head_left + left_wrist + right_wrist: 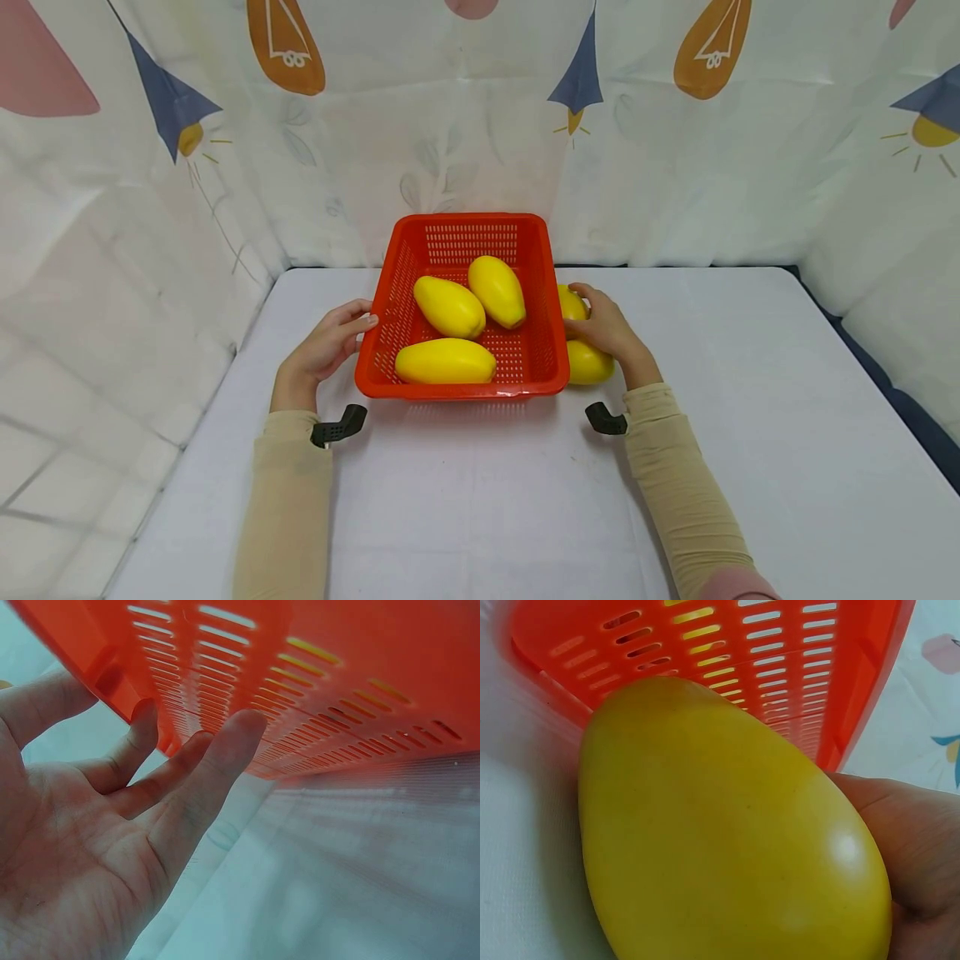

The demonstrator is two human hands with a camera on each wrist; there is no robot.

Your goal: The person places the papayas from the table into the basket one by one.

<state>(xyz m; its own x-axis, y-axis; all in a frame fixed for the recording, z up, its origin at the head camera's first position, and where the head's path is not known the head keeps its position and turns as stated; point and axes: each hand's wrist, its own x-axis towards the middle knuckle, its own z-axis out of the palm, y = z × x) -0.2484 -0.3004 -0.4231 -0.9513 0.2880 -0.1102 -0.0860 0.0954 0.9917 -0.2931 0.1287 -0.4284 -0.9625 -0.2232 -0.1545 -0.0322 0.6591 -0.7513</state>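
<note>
A red plastic basket (557, 358) with slotted walls stands on the white table, holding one mango (446, 362) along the near side and two more, a left mango (448, 307) and a right mango (497, 292), behind it. My left hand (330, 346) is at the basket's left side, its fingers extended by the slotted outer wall in the left wrist view. Outside the right wall, my right hand (606, 323) grips a far mango (572, 303), partly hidden by the hand and basket. Nearer me, another mango (727, 825) lies against the wall, beneath that hand.
White cloth covers the table (465, 500). A printed curtain (480, 150) rises behind the basket and along both sides. Each wrist carries a black camera mount, the left mount (339, 426) and the right mount (604, 418).
</note>
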